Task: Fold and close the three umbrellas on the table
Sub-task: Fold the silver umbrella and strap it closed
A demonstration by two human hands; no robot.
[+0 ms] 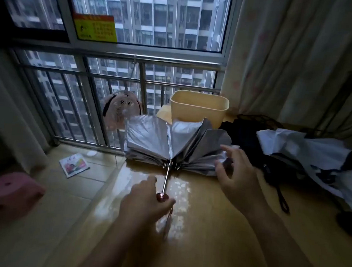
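The left hand (146, 201) is clenched around the reddish handle (162, 197) of the silver umbrella (150, 136), with the thumb lying over the top of the handle. From that grip the thin metal shaft (166, 180) runs away from the person to the hub of the ribs. The canopy is partly collapsed and lies in loose pleats at the far edge of the surface (206, 228), silver lining facing up. The right hand (236, 174) is released, its fingers spread and slightly bent, and sits at the right-hand edge of the canopy. Its fingertips reach the crumpled folds there, but the blur hides whether they touch the cloth.

To the right of that hand a black umbrella (245, 137) lies in a dark heap, a strap loop trailing toward the person. Farther right, a white umbrella (304, 145) with dark markings is spread over it.

The surface is glossy pale wood that mirrors the window light. A cream bin (199, 108) stands just behind the silver canopy. A small pink fan (121, 109) sits to the left of the bin, against the metal railing (112, 75). On the tiled floor (81, 189) to the left lie a booklet (74, 165) and, nearer the person, a pink stool (13, 189). The window (167, 19) carries a red and yellow sticker (95, 27) and looks out on tower blocks. A pale curtain (289, 57) hangs at the right.
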